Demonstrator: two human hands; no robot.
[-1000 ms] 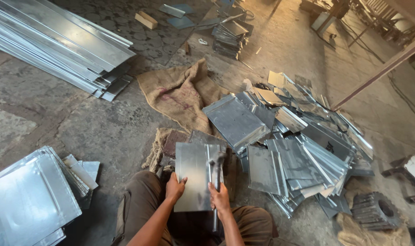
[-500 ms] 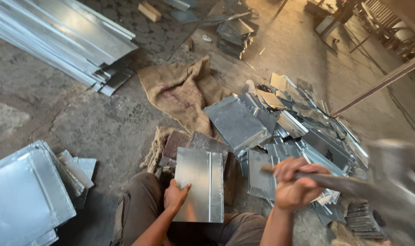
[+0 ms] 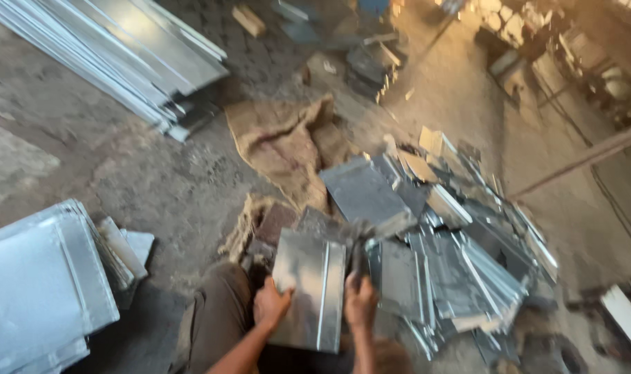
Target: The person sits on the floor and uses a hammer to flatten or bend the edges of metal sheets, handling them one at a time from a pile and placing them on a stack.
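A flat sheet-metal panel point(image 3: 307, 284) with a raised seam lies in front of my knees on a block over burlap. My left hand point(image 3: 270, 305) presses on its left lower edge and holds it down. My right hand point(image 3: 359, 301) is closed around the handle of a hammer point(image 3: 360, 242), whose blurred head is down at the panel's upper right edge. The picture is motion-blurred.
A loose heap of folded metal pieces point(image 3: 454, 270) lies to the right. Stacked flat sheets point(image 3: 42, 284) sit at the left, long metal strips point(image 3: 121, 55) at the upper left. A burlap sack point(image 3: 288, 145) lies ahead on the concrete floor. A slanted rod point(image 3: 585, 159) crosses at the right.
My right hand, raised out to the right with the hammer half a second ago, has swung back down to the panel's right edge. The left hand stays on the panel.
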